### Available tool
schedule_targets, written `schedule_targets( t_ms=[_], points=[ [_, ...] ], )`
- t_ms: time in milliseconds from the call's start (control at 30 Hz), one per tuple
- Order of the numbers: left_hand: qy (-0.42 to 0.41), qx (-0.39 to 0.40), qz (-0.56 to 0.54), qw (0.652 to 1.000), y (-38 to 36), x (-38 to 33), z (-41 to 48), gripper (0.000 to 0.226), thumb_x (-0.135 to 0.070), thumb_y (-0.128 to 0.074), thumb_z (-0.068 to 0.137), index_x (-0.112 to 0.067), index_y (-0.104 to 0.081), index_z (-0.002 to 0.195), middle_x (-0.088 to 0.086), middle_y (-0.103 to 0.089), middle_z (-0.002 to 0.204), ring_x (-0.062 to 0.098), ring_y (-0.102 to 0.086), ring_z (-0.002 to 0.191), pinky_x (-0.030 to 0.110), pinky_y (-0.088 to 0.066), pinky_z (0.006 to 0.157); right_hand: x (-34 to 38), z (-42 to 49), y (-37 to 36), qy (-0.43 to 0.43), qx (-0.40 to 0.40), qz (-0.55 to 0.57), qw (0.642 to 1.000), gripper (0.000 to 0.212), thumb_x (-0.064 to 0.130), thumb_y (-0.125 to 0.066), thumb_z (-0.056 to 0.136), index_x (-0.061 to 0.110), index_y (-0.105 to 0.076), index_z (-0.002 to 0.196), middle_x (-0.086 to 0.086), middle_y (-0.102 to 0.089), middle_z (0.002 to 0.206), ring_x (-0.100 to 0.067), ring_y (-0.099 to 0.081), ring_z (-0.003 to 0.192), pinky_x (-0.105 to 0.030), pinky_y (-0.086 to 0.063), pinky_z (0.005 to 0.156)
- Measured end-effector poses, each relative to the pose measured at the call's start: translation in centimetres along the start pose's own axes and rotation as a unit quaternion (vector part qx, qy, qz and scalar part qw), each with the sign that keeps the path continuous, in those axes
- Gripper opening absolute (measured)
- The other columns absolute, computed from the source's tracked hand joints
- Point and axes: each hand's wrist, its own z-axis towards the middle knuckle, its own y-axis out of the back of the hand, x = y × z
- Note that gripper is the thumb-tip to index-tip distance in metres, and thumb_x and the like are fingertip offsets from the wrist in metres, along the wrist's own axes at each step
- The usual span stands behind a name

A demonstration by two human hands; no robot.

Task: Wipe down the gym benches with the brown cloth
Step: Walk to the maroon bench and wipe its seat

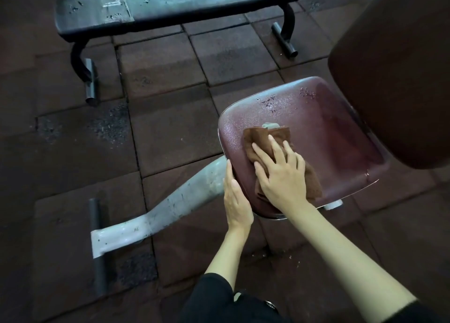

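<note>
Nearest the camera, dark clothing (219, 298) fills the bottom edge, and two bare forearms reach forward from it. The left hand (235, 196) lies with straight fingers along the near left rim of the maroon seat (328, 128), holding nothing. The right hand (282, 174) presses flat, fingers spread, on the brown cloth (260, 137), which is bunched on the near left part of the seat pad. Just beyond the cloth a small pale patch (270, 125) shows, perhaps worn vinyl or a scrap; it is hard to tell. A grey frame leg (170, 208) runs from under the seat to a black foot bar (97, 247) on the left. The maroon backrest (394, 67) rises at right. Farther off, across the dark floor tiles (158, 62), stands a black flat bench (170, 3) with scuffed padding.
</note>
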Motion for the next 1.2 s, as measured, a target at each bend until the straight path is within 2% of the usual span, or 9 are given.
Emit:
schedule_targets(
  t_ms=[67, 200, 267, 400, 500, 633, 800, 1100, 1200],
  points=[
    [0.002, -0.006, -0.029, 1.0, 0.2, -0.5, 0.0, 0.058, -0.043, -0.013, 0.094, -0.019, -0.033, 0.143, -0.007, -0.035, 0.147, -0.004, -0.027, 0.136, 0.015, -0.02, 0.112, 0.0, -0.4, -0.1, 0.052, -0.013, -0.011, 0.999, 0.044, 0.045, -0.041, 0.092, 0.04, -0.051, 0.134, -0.001, -0.043, 0.147, -0.034, -0.043, 0.129, -0.047, -0.031, 0.1],
    [0.004, -0.017, -0.016, 1.0, 0.7, -0.4, 0.5, 0.055, -0.041, -0.014, 0.094, -0.018, -0.038, 0.137, -0.009, -0.04, 0.137, -0.012, -0.032, 0.126, 0.009, -0.022, 0.107, -2.1, -1.7, 0.6, 0.22, 0.048, -0.019, 0.974, 0.046, 0.045, -0.042, 0.089, 0.043, -0.049, 0.135, 0.002, -0.04, 0.15, -0.033, -0.042, 0.132, -0.046, -0.031, 0.103],
    [0.001, -0.013, -0.008, 1.0, 0.9, -0.2, 0.7, 0.056, -0.045, -0.012, 0.091, -0.022, -0.037, 0.136, -0.009, -0.041, 0.136, -0.008, -0.034, 0.128, 0.012, -0.023, 0.108, -2.6, -1.4, 0.5, 0.235, 0.072, -0.013, 0.969, 0.047, 0.045, -0.042, 0.089, 0.045, -0.046, 0.136, 0.004, -0.036, 0.152, -0.031, -0.039, 0.135, -0.046, -0.031, 0.105],
    [-0.03, 0.001, 0.04, 0.999, 0.7, -0.9, 2.1, 0.061, -0.046, -0.01, 0.093, -0.017, -0.029, 0.144, -0.008, -0.03, 0.147, -0.001, -0.024, 0.138, 0.026, -0.018, 0.116, -2.9, 1.7, 0.2, 0.193, 0.068, 0.013, 0.979, 0.046, 0.045, -0.041, 0.089, 0.043, -0.049, 0.134, 0.003, -0.041, 0.149, -0.03, -0.04, 0.134, -0.046, -0.033, 0.105],
    [-0.068, 0.001, 0.127, 0.99, 0.4, -2.1, 3.9, 0.061, -0.042, -0.011, 0.094, -0.015, -0.02, 0.149, -0.002, -0.019, 0.156, 0.002, -0.013, 0.142, 0.029, -0.008, 0.118, -3.4, 5.8, -0.5, 0.146, 0.073, 0.021, 0.986, 0.046, 0.046, -0.038, 0.089, 0.042, -0.052, 0.133, 0.001, -0.045, 0.146, -0.031, -0.043, 0.132, -0.048, -0.035, 0.104],
    [-0.112, 0.038, 0.244, 0.962, -0.1, -4.4, 7.0, 0.06, -0.034, -0.016, 0.095, -0.013, -0.012, 0.15, -0.001, -0.009, 0.158, 0.006, -0.004, 0.145, 0.029, 0.003, 0.117, -5.2, 11.7, -1.4, 0.004, 0.064, 0.026, 0.998, 0.049, 0.048, -0.033, 0.088, 0.042, -0.05, 0.134, 0.001, -0.04, 0.149, -0.032, -0.035, 0.135, -0.047, -0.027, 0.107],
    [-0.121, 0.07, 0.347, 0.927, -0.6, -4.8, 9.4, 0.069, -0.038, -0.003, 0.089, -0.009, -0.008, 0.15, 0.005, -0.005, 0.159, 0.015, 0.0, 0.146, 0.037, -0.001, 0.119, -4.1, 14.9, -2.6, -0.14, 0.049, 0.0, 0.989, 0.043, 0.042, -0.041, 0.096, 0.038, -0.046, 0.138, 0.0, -0.031, 0.154, -0.032, -0.024, 0.141, -0.047, -0.017, 0.111],
    [-0.13, 0.049, 0.416, 0.899, -1.1, -4.7, 9.6, 0.069, -0.038, -0.006, 0.089, -0.006, -0.015, 0.149, 0.008, -0.012, 0.158, 0.019, -0.006, 0.146, 0.039, -0.001, 0.118, -3.5, 13.6, -2.1, 0.059, 0.098, 0.027, 0.993, 0.057, 0.056, -0.025, 0.084, 0.044, -0.048, 0.134, 0.001, -0.039, 0.15, -0.034, -0.034, 0.136, -0.048, -0.024, 0.108],
    [-0.133, 0.061, 0.431, 0.89, -1.2, -5.0, 9.8, 0.069, -0.039, -0.005, 0.089, -0.007, -0.013, 0.15, 0.008, -0.01, 0.158, 0.018, -0.005, 0.146, 0.038, 0.001, 0.117, -4.8, 14.6, -1.9, 0.07, 0.104, 0.024, 0.992, 0.057, 0.06, -0.025, 0.082, 0.049, -0.046, 0.134, 0.003, -0.037, 0.151, -0.032, -0.032, 0.138, -0.048, -0.022, 0.109]
  ],
)
